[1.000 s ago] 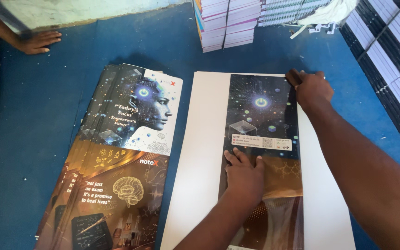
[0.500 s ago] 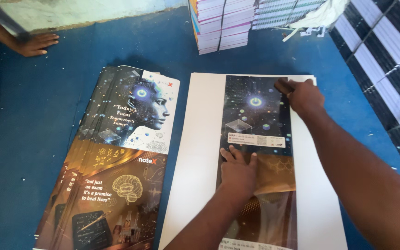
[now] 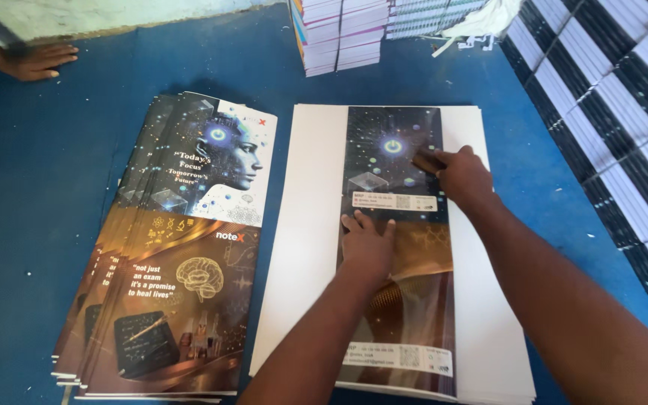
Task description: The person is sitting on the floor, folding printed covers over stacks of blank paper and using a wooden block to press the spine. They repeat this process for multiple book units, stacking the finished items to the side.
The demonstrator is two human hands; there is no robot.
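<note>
My left hand (image 3: 367,244) lies flat, fingers spread, pinning the long dark printed cover strip (image 3: 397,247), whose long axis runs away from me. Just beyond it, my right hand (image 3: 462,174) is curled around what seems a small brown rubbing block (image 3: 424,160).

Both of the person's forearms come in from the bottom edge, bare to the frame's edge with no sleeve showing. The left hand (image 3: 367,246) has no ring, watch or glove; its short nails are visible at the fingertips. The right hand (image 3: 463,178) is likewise bare, and behind its fingers the wrist carries no band.
</note>
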